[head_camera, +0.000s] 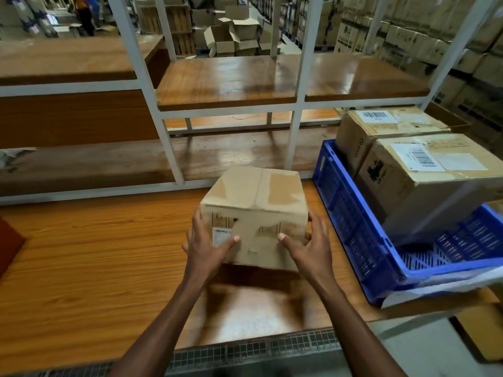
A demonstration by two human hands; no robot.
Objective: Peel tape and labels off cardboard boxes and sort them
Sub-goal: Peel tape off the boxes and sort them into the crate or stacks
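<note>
The left hand (pixel 206 246) and right hand (pixel 313 243) are clasped on the sides of a cardboard box (pixel 255 213), held near the table's (pixel 81 254) far edge. Its small label (pixel 221 235) appears unpeeled; a fingernail under one corner is called for next.

left grip (pixel 206 247): bare, no glove | right grip (pixel 313 246): bare | forearms: unsleeved

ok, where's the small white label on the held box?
Head view, centre: the white label sits low on the near face of the box, at its left edge, beside the left hand's thumb.
</note>
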